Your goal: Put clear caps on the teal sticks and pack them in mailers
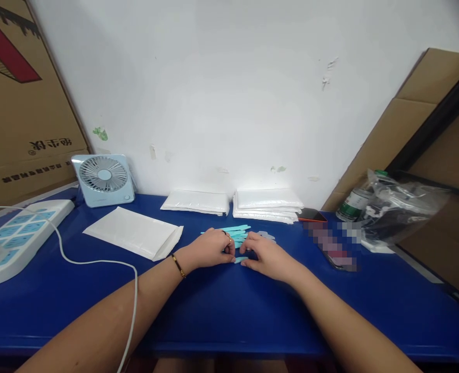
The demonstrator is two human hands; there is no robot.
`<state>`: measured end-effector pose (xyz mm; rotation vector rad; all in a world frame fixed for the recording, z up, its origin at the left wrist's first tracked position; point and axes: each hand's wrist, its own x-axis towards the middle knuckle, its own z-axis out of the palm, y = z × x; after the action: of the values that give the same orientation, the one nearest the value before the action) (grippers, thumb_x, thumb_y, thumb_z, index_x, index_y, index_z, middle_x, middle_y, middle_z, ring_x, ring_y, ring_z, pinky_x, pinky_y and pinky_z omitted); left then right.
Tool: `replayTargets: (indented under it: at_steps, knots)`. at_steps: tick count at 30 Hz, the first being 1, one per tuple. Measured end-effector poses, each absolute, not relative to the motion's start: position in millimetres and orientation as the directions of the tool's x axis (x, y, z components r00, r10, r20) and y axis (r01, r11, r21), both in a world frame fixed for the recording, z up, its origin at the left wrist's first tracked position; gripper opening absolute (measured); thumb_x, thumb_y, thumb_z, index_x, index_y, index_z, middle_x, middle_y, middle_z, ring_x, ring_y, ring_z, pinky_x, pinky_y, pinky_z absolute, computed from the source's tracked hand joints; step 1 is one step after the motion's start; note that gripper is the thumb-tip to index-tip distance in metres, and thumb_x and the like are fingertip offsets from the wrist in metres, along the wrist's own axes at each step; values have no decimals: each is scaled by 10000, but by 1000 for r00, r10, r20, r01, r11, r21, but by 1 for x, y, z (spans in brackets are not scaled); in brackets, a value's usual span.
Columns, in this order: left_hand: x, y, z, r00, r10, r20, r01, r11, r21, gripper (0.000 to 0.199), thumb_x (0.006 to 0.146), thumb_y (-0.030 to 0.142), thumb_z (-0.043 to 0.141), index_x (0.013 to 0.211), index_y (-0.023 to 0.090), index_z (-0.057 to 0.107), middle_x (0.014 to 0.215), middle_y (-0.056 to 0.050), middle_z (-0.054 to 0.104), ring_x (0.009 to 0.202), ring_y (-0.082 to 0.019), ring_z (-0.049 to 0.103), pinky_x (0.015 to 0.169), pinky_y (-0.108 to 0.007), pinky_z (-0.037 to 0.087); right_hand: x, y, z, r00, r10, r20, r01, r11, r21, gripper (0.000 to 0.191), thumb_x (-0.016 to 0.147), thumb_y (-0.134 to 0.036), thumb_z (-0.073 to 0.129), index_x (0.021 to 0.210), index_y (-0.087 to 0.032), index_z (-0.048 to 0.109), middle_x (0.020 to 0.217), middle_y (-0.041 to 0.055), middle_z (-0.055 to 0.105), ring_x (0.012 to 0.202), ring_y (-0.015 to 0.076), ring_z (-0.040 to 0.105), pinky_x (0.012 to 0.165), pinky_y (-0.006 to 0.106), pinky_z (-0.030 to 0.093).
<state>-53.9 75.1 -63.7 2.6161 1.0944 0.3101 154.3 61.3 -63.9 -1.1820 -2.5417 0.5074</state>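
On the blue table, a loose pile of flat teal strips [235, 235] lies just beyond my hands; their exact kind is too small to make out. My left hand [213, 248], with a ring and a dark and gold bracelet, has its fingers curled in a pinch at one end of a short teal strip [241, 259]. At the strip's other end is my right hand [268, 256], its thumb and fingers curved but apart around it. Some pale translucent pieces [267, 235] show behind my right hand.
White padded envelopes form a left stack [196, 201] and a right stack [266, 202] by the wall. Another envelope [132, 232] lies left, near a fan [105, 178] and power strip [31, 233]. A white cable [135, 290] crosses my left forearm. Rightward are a phone [334, 248] and bottle [354, 204].
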Motion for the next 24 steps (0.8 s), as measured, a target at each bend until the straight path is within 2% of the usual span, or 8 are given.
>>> replayTargets:
  at_steps: [4,9,12,16,20,24]
  knots:
    - [-46,78,-67,580,792,191,692,-603,398,144,812,338,564,839,227,651,820,15,655,768,-145,583,668,-240,391,156,63,-66,-651,759,34,664,590,-459,63,770,-232,629,821,-198,615,905,26,516,759,135,507,639,239,390]
    - [-42,76,-68,529,779,336,682,-626,378,329,807,420,579,1067,219,598,1067,-46,614,984,-195,550,810,-285,408,164,64,-64,-687,726,-1,641,606,-471,65,780,-249,620,812,-195,602,876,20,515,739,135,499,612,238,384]
    - [-46,71,-64,615,741,268,672,-671,313,269,823,465,547,934,235,631,939,-14,645,909,-182,572,778,-284,387,167,65,-62,-662,747,62,646,610,-459,49,792,-235,607,811,-194,589,871,15,511,755,137,506,640,245,389]
    - [-49,71,-59,683,715,151,691,-699,183,251,882,382,482,773,223,643,735,12,659,740,-150,582,679,-276,334,178,72,-59,-598,795,101,653,556,-514,56,812,-250,587,797,-196,593,841,4,498,700,118,504,618,233,397]
    - [-56,78,-56,601,772,207,770,-629,109,257,878,375,481,775,227,663,775,-4,672,791,-169,580,676,-285,314,197,85,-58,-474,866,157,721,485,-495,73,798,-256,594,780,-186,602,865,12,510,643,109,488,602,246,399]
    - [-64,81,-54,517,817,256,819,-559,127,257,760,453,609,894,239,655,901,-18,652,876,-199,572,697,-290,331,190,85,-61,-422,867,266,737,499,-457,132,758,-294,651,838,-193,622,886,18,514,697,129,494,640,260,402]
